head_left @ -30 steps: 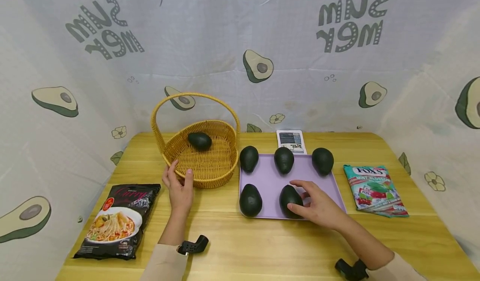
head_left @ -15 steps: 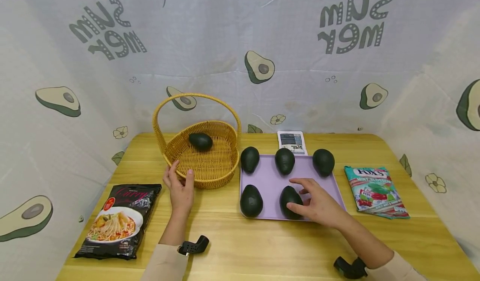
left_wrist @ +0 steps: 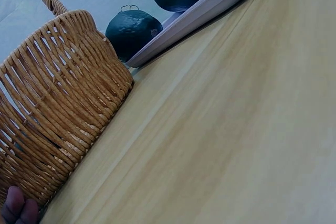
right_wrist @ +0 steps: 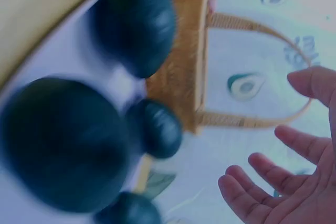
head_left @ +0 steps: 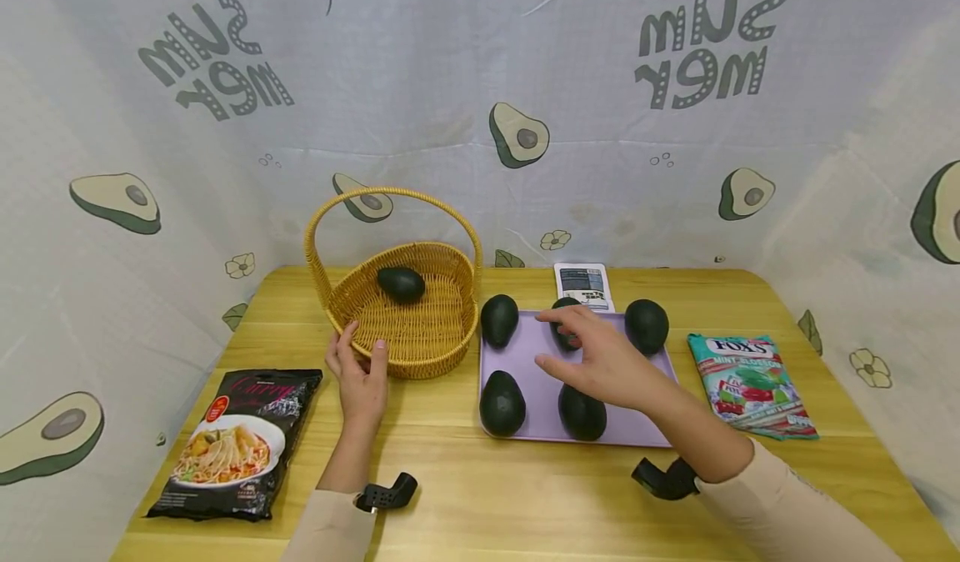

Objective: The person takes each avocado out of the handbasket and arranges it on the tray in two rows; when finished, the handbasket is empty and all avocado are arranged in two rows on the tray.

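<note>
A yellow wicker basket (head_left: 423,366) with a tall handle stands on the left of the table, with one dark green avocado (head_left: 401,284) inside. My left hand (head_left: 362,388) holds the basket's near left rim; its fingertips (left_wrist: 16,203) show low against the weave in the left wrist view. Over the lilac tray (head_left: 536,429), my right hand (head_left: 600,362) hovers with fingers spread and nothing in its grasp. It partly covers the far middle avocado (head_left: 564,341). Below it lies the near middle avocado (head_left: 582,416). Other avocados (head_left: 502,403) lie along the tray's left and far right.
A black noodle packet (head_left: 232,445) lies at the left on the wooden table (head_left: 480,495). To the tray's right is a teal candy bag (head_left: 752,385). Behind the tray lies a white printed card (head_left: 584,285). A patterned cloth (head_left: 420,70) hangs around the table.
My right hand has come away from the near middle avocado, rising and shifting toward the upper left without it. The left hand and basket keep their place.
</note>
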A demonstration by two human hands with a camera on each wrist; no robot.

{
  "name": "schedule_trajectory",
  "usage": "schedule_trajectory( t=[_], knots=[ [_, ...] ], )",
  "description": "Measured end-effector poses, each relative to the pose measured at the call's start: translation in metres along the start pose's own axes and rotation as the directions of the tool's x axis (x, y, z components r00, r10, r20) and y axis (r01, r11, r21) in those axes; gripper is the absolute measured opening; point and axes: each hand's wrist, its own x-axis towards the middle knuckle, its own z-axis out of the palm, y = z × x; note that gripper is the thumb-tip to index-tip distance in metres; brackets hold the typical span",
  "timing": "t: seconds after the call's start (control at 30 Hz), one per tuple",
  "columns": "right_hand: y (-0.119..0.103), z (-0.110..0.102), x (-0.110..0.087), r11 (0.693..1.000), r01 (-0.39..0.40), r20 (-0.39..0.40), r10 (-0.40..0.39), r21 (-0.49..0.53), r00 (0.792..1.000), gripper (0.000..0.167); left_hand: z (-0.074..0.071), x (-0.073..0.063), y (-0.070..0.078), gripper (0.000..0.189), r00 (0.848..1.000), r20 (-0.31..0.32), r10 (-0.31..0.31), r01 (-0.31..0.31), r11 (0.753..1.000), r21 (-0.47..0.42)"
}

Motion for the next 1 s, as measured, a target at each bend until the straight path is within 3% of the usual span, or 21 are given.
schedule_trajectory(
  t=[0.3, 0.5, 0.73, 1.0],
  knots=[
    [-0.058, 0.019, 0.062, 0.997, 0.026, 0.079, -0.032, 0.075, 0.996, 0.053, -0.004, -0.001, 0.0, 0.056, 1.0, -0.014, -0.003, 0.003, 1.0, 0.01],
    [-0.086, 0.041, 0.101, 0.996, 0.071, 0.068, -0.075, 0.051, 0.995, 0.05, -0.002, 0.0, 0.002, 0.057, 1.0, -0.008, 0.007, -0.007, 1.0, 0.001],
    [-0.094, 0.064, 0.136, 0.994, 0.065, 0.058, -0.07, 0.083, 0.996, 0.047, 0.001, -0.001, 0.001, 0.057, 0.999, -0.026, 0.031, -0.031, 1.0, -0.004],
    [-0.087, 0.089, 0.172, 0.978, -0.021, 0.055, 0.01, 0.206, 0.998, 0.052, 0.003, 0.001, 0.001, 0.055, 0.999, -0.032, 0.037, -0.038, 0.999, -0.012]
  ],
)
